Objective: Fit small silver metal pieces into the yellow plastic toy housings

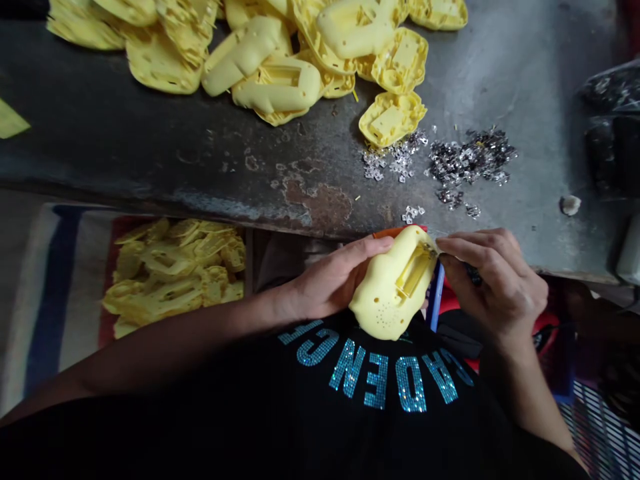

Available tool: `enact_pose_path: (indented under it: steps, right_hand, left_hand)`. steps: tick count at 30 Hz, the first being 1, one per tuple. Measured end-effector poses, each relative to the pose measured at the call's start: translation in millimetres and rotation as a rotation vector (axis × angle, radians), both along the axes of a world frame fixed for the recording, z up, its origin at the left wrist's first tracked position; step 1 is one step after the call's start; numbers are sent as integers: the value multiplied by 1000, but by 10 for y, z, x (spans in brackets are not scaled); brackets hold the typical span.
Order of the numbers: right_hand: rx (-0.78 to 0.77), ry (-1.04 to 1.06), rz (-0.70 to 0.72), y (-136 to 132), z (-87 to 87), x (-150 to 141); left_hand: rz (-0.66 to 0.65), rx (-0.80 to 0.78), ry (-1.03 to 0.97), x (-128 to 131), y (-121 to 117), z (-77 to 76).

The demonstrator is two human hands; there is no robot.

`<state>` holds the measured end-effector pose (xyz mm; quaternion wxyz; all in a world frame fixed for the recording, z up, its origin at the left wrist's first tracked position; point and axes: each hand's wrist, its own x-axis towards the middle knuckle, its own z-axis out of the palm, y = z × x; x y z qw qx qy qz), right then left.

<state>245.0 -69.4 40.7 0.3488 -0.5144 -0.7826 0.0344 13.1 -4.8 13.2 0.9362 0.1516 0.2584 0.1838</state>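
Note:
My left hand (333, 277) grips a yellow plastic shell (387, 310) by its left side, thumb on top. The shell is held tilted in front of my chest; it has a rectangular battery recess, a few holes and a patch of tiny perforations. At the recess's upper right end, my right hand (493, 277) pinches with thumb and forefinger. A small dark bit shows at those fingertips, too small to name. On the bench just beyond lie a few small silver metal contacts (413, 214), with a larger pile of dark metal contacts (470, 157) behind.
Many yellow shells (280, 83) are heaped along the far side of the metal bench (200, 153). A bin of yellow shells (175, 267) sits below at left. Bagged parts (615, 90) lie at the right edge, near a small whitish lump (571, 205).

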Motion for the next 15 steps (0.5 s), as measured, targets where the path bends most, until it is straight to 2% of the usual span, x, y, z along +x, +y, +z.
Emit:
enact_pose_path:
  steps: [4,7,10,13,15]
  right_hand:
    - [9,-92,-21,-27,-56,-29]
    - [36,-163,-38,-54,-85,-56]
    - [28,-86,-68,-52,-66,-66]
    - [-124,129,-76,30,-4,-20]
    - [-284,235,-4,125,43,43]
  left_hand:
    - [-44,-3,-73,-11,21,-13]
    - [-28,-13,-114,-14,28,-35]
    - [-15,-20,-117,-17,23,-55]
    - [32,13,-55,-23,9,-50]
    - [61,76,16,-32,-1,-39]
